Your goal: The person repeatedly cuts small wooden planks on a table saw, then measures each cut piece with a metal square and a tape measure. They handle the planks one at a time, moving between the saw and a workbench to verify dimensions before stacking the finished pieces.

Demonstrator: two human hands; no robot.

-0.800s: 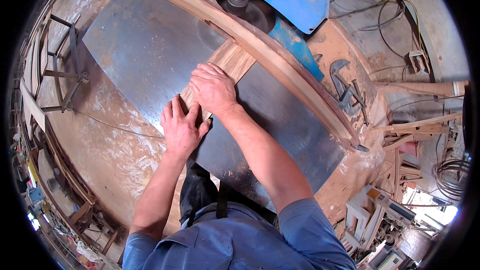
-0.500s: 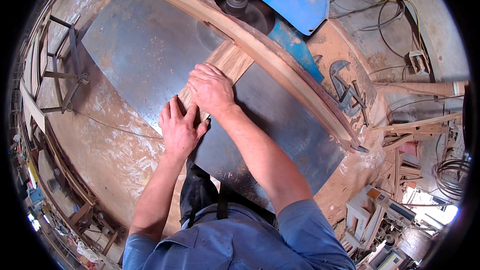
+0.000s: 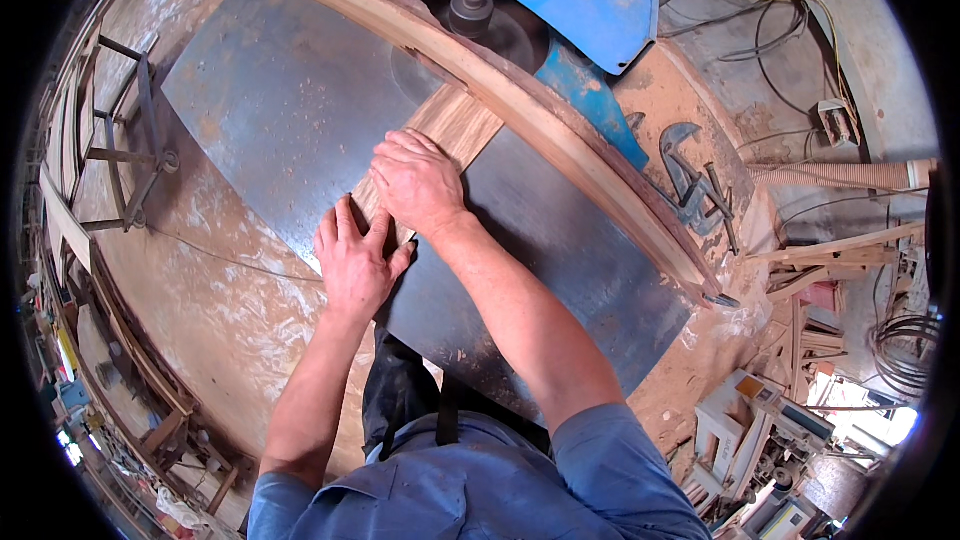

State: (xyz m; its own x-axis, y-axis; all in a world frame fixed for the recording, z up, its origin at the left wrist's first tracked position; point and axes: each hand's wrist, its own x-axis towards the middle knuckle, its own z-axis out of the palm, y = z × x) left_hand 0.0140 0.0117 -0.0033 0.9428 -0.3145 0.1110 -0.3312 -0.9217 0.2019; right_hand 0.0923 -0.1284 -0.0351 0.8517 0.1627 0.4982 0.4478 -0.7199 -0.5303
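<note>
A flat wooden board with striped grain lies on the grey metal machine table. Its far end meets the long wooden fence. My right hand presses on the board's middle, fingers together and curled over its left edge. At the near end, my left hand grips the board, with fingers on its left corner and thumb on the right one. Behind the fence, a round spindle stands in a dark opening, its surroundings blurred. My palms hide part of the board.
A blue metal guard rises behind the fence. C-clamps lie on the dusty ledge at the right. A metal-framed stand is at the left. A ribbed hose and wood offcuts are at the far right.
Both hands and the board have shifted very slightly left along the fence. My grip on the board looks the same.
</note>
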